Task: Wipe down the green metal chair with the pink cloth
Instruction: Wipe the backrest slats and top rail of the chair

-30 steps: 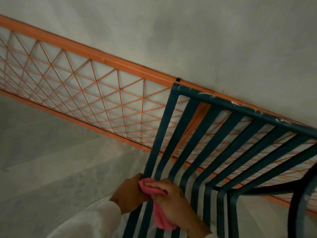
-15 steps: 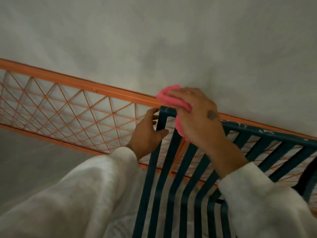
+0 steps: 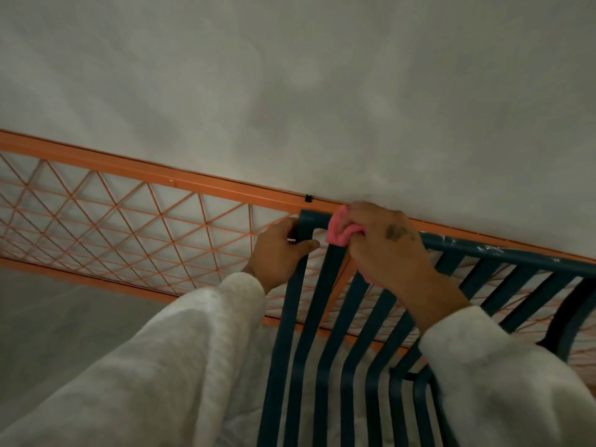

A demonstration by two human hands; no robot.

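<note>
The dark green metal chair (image 3: 325,317) fills the lower right, its slatted back rising to a top rail with white specks. My right hand (image 3: 387,246) presses the bunched pink cloth (image 3: 338,233) against the top rail near its left corner. Most of the cloth is hidden under my fingers. My left hand (image 3: 280,253) grips the chair's left upright just below that corner, thumb across the front. Both arms wear white sleeves.
An orange metal frame with a triangular wire lattice (image 3: 129,227) runs along the pale wall (image 3: 290,91) right behind the chair back. Grey floor (image 3: 48,333) lies at the lower left.
Both hands rose from the lower slats to the top left corner of the chair back. The cloth has since settled onto the top rail, and the left hand gripped the upright higher.
</note>
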